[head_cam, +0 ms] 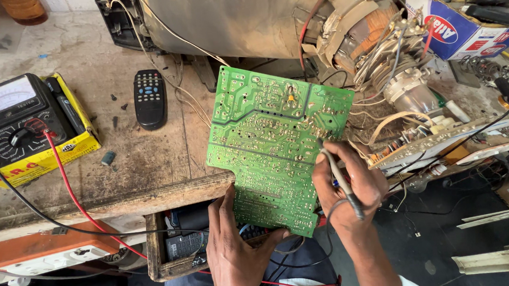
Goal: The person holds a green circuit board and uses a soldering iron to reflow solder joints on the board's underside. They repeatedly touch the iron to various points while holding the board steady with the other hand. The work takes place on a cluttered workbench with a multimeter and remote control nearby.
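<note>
Left hand [233, 247] grips the bottom edge of a green printed circuit board [273, 144], solder side up, tilted over the bench edge. Right hand [350, 187] closed around a thin soldering iron [342, 181], tip touching the board's right edge. Open room below; black remote control [150, 98] well left, cluttered grey picture tube assembly [373, 37] close above-right.

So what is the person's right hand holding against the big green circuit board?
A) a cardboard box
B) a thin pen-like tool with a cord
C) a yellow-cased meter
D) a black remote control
B: the right hand grips a thin pen-like tool with a cord, its tip touching the green circuit board, which the left hand holds up from below; the black remote control lies untouched on the workbench.
</note>
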